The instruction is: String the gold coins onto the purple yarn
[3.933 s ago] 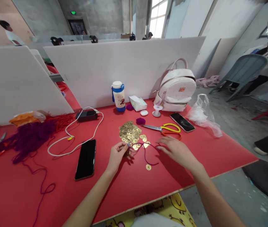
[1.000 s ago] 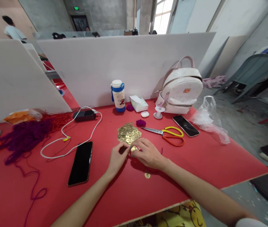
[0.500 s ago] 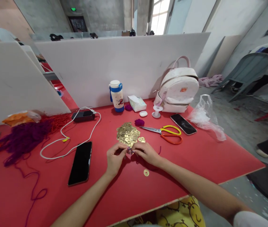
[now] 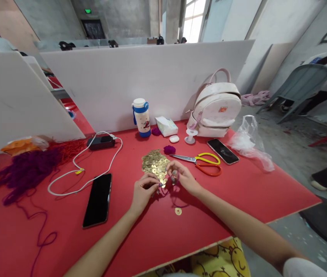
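My left hand [image 4: 143, 193] is closed in a pinch, with a bit of purple yarn [image 4: 177, 204] showing at its thumb and fingertip. A coin may be in that pinch too, but it is too small to tell. My right hand [image 4: 185, 180] has its fingers curled round the same yarn, which hangs in a loop between the hands and down over the red table [image 4: 209, 209]. Just beyond both hands lies a pile of gold coins [image 4: 154, 161] with holes in them. A single gold coin [image 4: 178, 211] lies nearer to me, below my right hand.
Scissors [image 4: 199, 159] with yellow and orange handles lie right of the pile. Phones lie at left [image 4: 97, 200] and right [image 4: 222, 151]. A bottle [image 4: 142, 117], a white spool [image 4: 191, 136] and a backpack [image 4: 217, 109] stand at the back. Purple yarn is heaped [image 4: 33, 169] at left.
My hands were together at the fingertips; now they are apart. My right hand has moved up and to the right, drawing the yarn, while the left has dropped slightly.
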`<action>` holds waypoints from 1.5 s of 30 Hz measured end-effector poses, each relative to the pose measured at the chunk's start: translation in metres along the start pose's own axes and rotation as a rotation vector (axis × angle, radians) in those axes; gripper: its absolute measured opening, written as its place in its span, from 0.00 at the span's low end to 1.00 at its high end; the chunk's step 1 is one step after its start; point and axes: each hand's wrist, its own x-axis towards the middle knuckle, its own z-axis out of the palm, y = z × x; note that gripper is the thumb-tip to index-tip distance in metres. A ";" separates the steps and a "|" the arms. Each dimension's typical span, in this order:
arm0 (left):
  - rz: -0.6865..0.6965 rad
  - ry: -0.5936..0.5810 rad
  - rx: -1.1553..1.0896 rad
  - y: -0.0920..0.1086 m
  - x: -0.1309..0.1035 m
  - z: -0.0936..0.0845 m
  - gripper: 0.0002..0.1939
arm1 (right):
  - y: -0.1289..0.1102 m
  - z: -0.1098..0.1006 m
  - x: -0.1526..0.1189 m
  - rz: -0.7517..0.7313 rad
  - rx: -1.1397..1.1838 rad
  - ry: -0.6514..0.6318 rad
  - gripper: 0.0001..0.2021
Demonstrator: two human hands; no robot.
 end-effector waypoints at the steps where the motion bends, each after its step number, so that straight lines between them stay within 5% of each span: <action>1: 0.015 -0.006 0.007 0.001 -0.001 0.000 0.03 | 0.001 -0.003 0.003 0.031 0.096 0.026 0.16; 6: 0.051 -0.121 0.033 0.009 -0.008 0.001 0.05 | 0.008 -0.025 0.021 0.206 0.579 0.203 0.16; 11: 0.028 -0.199 0.010 0.013 -0.013 0.003 0.07 | 0.008 -0.036 0.024 0.320 0.624 0.259 0.04; 15: -0.083 -0.162 -0.152 0.010 -0.012 0.006 0.10 | 0.007 -0.031 0.020 0.302 0.470 0.267 0.08; 22: -0.229 0.229 -0.190 -0.001 -0.004 0.005 0.12 | 0.000 -0.016 0.011 -0.085 -0.110 0.282 0.29; 25: -0.259 0.294 -0.183 -0.003 -0.003 0.003 0.14 | -0.003 -0.005 0.003 -0.197 -0.373 0.237 0.19; 27: -0.267 0.305 -0.186 -0.002 -0.004 0.003 0.15 | -0.003 0.002 -0.004 -0.279 -0.538 0.077 0.09; 30: -0.268 0.303 -0.192 -0.001 -0.003 0.003 0.15 | -0.001 0.011 -0.011 -0.366 -0.797 -0.085 0.10; 39: -0.241 0.277 -0.187 -0.002 -0.001 0.000 0.13 | 0.007 0.021 -0.016 -0.310 -1.070 -0.047 0.14; 45: -0.172 0.224 -0.112 -0.007 0.001 -0.002 0.09 | 0.008 0.023 -0.017 -0.299 -1.077 -0.174 0.10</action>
